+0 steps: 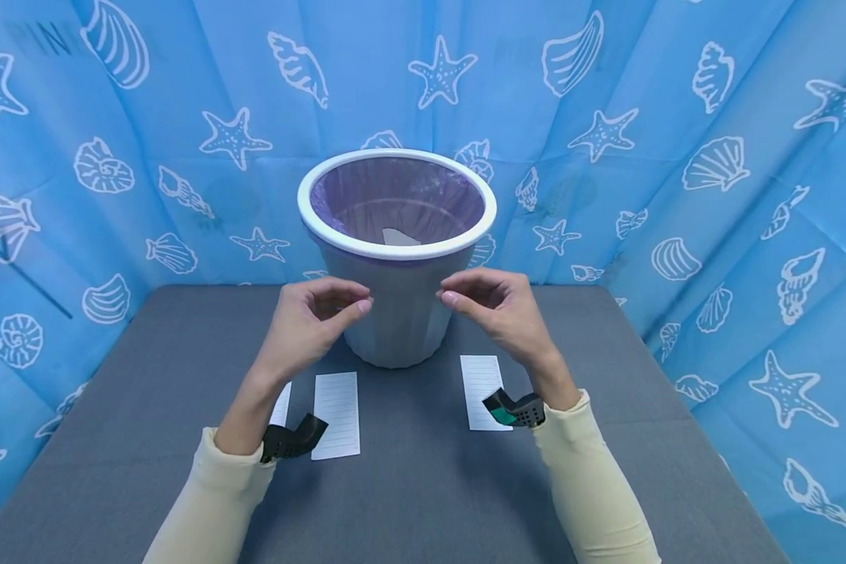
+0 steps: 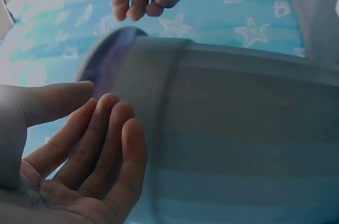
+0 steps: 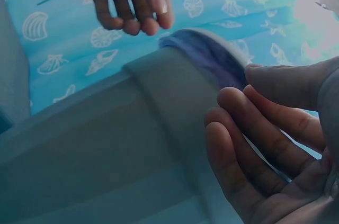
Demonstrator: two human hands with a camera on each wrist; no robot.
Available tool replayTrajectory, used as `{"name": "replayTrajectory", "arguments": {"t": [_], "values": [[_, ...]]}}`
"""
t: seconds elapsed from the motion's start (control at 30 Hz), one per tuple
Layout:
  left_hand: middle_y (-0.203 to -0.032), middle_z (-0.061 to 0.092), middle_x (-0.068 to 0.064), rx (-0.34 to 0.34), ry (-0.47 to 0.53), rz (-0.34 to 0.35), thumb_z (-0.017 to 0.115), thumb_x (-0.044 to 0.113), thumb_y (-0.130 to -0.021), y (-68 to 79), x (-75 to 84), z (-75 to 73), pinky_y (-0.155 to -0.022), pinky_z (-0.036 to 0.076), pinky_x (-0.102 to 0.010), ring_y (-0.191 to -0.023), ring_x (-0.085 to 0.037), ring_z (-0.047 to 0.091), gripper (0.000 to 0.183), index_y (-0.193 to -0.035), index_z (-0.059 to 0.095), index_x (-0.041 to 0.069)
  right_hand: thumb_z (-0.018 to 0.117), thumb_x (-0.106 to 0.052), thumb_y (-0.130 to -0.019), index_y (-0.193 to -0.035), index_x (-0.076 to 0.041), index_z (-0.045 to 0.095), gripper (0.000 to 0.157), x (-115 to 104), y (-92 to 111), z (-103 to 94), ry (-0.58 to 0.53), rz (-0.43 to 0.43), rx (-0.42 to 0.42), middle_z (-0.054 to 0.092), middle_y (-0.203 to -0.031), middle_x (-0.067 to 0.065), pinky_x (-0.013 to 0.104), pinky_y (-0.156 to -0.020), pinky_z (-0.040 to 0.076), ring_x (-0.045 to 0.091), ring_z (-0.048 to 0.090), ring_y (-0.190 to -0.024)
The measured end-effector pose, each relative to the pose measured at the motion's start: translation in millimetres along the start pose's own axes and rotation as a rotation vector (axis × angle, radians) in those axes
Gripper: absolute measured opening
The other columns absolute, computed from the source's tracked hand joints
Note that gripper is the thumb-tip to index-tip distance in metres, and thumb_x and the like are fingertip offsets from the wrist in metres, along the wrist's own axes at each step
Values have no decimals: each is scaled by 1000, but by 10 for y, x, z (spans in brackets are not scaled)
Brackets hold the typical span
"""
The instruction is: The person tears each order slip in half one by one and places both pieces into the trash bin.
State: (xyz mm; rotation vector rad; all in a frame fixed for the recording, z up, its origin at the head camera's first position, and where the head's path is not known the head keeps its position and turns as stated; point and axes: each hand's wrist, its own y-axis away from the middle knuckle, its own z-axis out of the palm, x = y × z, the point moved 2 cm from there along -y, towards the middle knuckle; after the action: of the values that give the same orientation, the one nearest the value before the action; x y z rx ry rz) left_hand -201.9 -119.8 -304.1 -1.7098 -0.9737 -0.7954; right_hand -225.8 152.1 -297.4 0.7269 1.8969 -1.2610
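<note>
Just beyond the left hand [image 1: 301, 325] and right hand [image 1: 511, 312], loosely curved and empty, the bin [image 1: 398, 309] seems light, stiff, best held by its rim [image 1: 397, 251].

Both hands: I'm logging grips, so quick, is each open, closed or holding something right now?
Left hand: open, fingers loosely curled, holding nothing.
Right hand: open, fingers loosely curled, holding nothing.

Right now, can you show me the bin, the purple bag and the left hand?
Bin [image 1: 399, 313]: head view, its front wall.
Purple bag [image 1: 399, 185]: head view, its far inner side.
Left hand [image 1: 301, 325]: head view, middle of the hand.
</note>
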Motion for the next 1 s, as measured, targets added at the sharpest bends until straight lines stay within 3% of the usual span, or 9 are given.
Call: {"name": "replayTrajectory", "arguments": {"t": [0.2, 0.43, 0.67, 1.0], "values": [[-107, 73, -11, 4, 36, -48, 73, 11, -95, 143, -286, 147, -87, 54, -30, -97, -21, 69, 24, -115, 72, -2, 71, 2, -92, -109, 5, 73, 18, 204, 146, 90, -34, 26, 20, 74, -104, 16, 31, -81, 56, 23, 71, -95], [-107, 73, -11, -10, 54, -69, 74, 12, -95, 243, -488, 289, -88, 55, -28, -98, -22, 70, 25, -114, 72, -3, 72, 1, -92, -110, 5, 73, 18, 418, 312, 173, -38, 81, 25, 73, -105, 16, 30, -81, 56, 23, 70, -95], [-108, 73, -10, -5, 57, -117, 74, 15, -94, 285, -571, 327, -88, 54, -27, -100, -23, 69, 26, -114, 72, -2, 73, 1, -92, -111, 10, 71, 22, 536, 391, 192, -53, 135, 33, 72, -105, 19, 31, -82, 56, 25, 70, -95], [-108, 73, -10, -3, 52, -107, 74, 15, -95, 297, -573, 335, -88, 54, -26, -100, -22, 69, 26, -114, 72, -2, 72, 0, -92, -111, 10, 70, 21, 589, 411, 178, -78, 157, 43, 72, -105, 20, 32, -83, 56, 23, 71, -95]]}}
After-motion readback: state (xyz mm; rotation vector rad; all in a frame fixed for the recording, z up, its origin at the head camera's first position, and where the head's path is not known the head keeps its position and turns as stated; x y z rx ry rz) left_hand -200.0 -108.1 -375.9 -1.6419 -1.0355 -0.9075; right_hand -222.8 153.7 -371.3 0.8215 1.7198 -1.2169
